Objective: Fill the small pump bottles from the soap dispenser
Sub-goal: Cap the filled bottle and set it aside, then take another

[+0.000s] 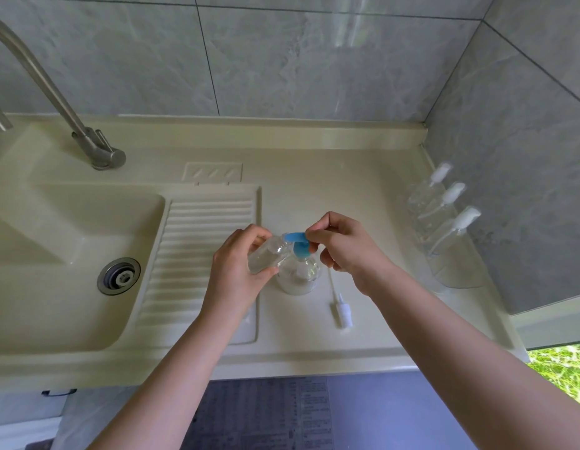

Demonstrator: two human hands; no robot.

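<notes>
Nearest to us, a small white pump cap with its thin dip tube (340,303) lay loose on the cream moulded countertop (314,339), just right of the soap dispenser. Beyond it our left hand (239,264) gripped a small clear plastic bottle (267,256), uncapped and tilted, with its open neck up against the nozzle of the dispenser's blue pump head (298,243). Our right hand (343,246) had its fingers curled onto the back end of that blue head, fingertips resting on top; whether it was pressing down we could not tell. The clear round soap dispenser (298,274) stood upright on the counter, directly under both hands and just right of the ribbed draining board (197,254). Left of the board lay the cream sink basin (54,254) with its metal drain (119,276). Farther off on the right, three small clear pump bottles with white tops (444,206) stood in a row against the grey tiled wall (314,60). At the far left a brushed steel tap (71,108) rose from the counter.
</notes>
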